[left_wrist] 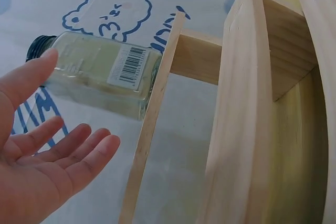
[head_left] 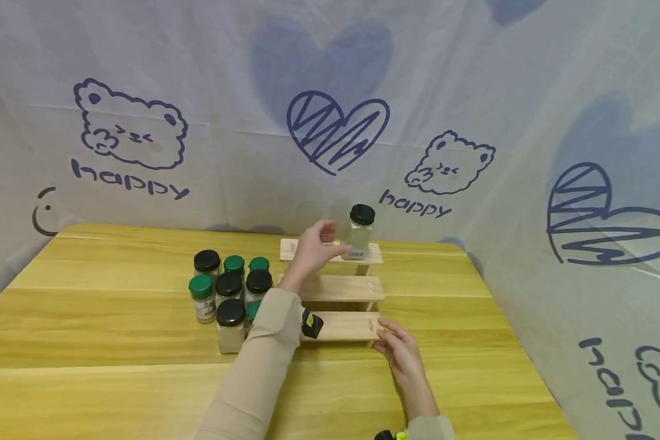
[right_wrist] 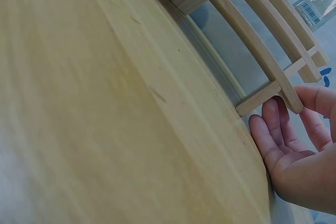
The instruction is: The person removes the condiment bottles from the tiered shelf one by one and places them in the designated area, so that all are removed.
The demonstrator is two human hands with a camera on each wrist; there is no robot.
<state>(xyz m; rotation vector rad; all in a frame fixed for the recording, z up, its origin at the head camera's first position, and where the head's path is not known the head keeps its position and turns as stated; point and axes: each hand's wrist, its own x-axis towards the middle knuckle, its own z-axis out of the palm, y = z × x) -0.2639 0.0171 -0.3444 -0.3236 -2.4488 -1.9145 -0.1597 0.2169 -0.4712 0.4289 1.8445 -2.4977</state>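
Observation:
A clear square glass jar (head_left: 359, 235) with a black lid stands at the right end of the top shelf of a three-tier wooden rack (head_left: 335, 288). Its barcode label shows in the left wrist view. My left hand (head_left: 315, 249) is beside the jar, fingers loosely extended and apart from it; whether the thumb touches the glass I cannot tell. At the right end of the lowest shelf, my right hand (head_left: 404, 354) grips the rack, with thumb and fingers around the shelf's end (right_wrist: 286, 95).
Left of the rack, several spice jars (head_left: 230, 313) with black or green lids stand close together, partly hidden by my left sleeve (head_left: 258, 360). A printed cloth (head_left: 236, 153) hangs behind the wooden table (head_left: 115, 318).

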